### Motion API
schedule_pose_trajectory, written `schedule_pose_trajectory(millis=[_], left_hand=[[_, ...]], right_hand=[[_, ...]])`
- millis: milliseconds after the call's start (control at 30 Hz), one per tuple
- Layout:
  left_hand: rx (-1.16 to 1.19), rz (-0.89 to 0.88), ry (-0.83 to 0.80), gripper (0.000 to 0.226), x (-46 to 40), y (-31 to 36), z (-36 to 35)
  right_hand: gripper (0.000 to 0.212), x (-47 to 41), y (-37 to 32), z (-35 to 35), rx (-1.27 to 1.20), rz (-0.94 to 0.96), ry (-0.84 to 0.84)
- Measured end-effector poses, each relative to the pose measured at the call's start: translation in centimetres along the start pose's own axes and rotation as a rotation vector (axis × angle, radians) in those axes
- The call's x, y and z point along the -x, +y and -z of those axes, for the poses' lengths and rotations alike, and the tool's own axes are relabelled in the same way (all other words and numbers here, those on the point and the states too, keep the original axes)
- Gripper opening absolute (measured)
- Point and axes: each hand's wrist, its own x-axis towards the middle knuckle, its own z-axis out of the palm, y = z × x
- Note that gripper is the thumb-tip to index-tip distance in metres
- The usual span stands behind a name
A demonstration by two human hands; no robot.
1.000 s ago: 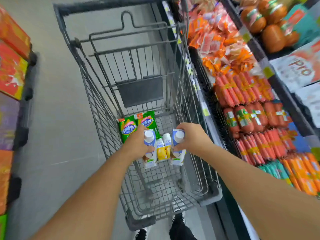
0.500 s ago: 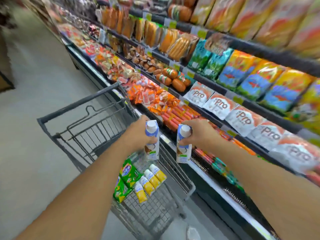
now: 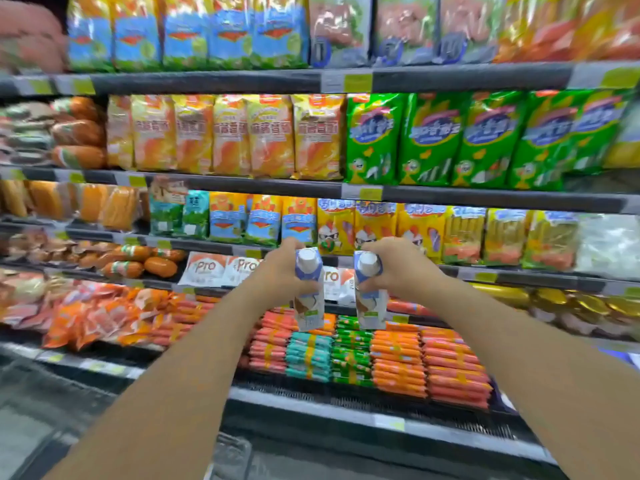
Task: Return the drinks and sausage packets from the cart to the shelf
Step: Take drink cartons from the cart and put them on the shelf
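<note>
Cartons, two, held upright side by side in front of shelf, apart, white caps up. Left hand (image 3: 280, 271) fingers clamped on left carton (image 3: 309, 292); right hand (image 3: 398, 268) fingers clamped on right carton (image 3: 370, 296). Below and behind cartons: stacked sausage sticks (image 3: 398, 362), orange, teal, green. Behind hands: white "Pro" packs (image 3: 221, 270). Farther up shelf (image 3: 242, 185): green packets (image 3: 429, 140) at right, orange packets (image 3: 228, 133) at centre. Blurred throughout.

Both arms outstretched, left hand (image 3: 280, 271) and right hand (image 3: 398, 268) each clenched, side by side.
</note>
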Motion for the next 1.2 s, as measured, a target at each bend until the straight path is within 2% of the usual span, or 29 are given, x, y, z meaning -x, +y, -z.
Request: schedule_pose_trajectory(millis=[100, 200, 467, 600, 733, 967, 1067, 1200], left_hand=[[-0.006, -0.094, -0.063, 0.062, -3.8, 6.5, -4.6], [-0.004, -0.166, -0.119, 0.056, -7.0, 12.8, -9.8], [-0.022, -0.358, -0.204, 0.057, -11.5, 28.0, -21.5], [-0.018, -0.415, -0.203, 0.053, -13.0, 34.0, -26.0], [0.003, -0.449, -0.218, 0.053, -14.6, 38.9, -29.3], [0.056, -0.547, -0.211, 0.057, -19.7, 47.0, -32.2], [0.102, -0.589, -0.190, 0.060, -22.4, 50.1, -32.9], [0.117, -0.636, -0.182, 0.058, -25.9, 53.6, -33.5]], right_hand=[[0.054, 2.8, 6.2, 4.9, 0.019, -0.094, 0.050], [0.049, 6.2, 12.3, 9.3, 0.010, -0.177, 0.110], [0.034, 14.9, 26.2, 18.4, 0.055, -0.314, 0.227], [0.041, 18.4, 30.6, 22.6, 0.072, -0.361, 0.295], [0.038, 19.8, 34.9, 25.8, 0.092, -0.436, 0.287], [0.037, 19.0, 40.1, 31.4, 0.112, -0.467, 0.385], [0.029, 18.2, 42.2, 34.0, 0.130, -0.487, 0.425], [0.048, 16.9, 45.1, 37.2, 0.126, -0.563, 0.484]])
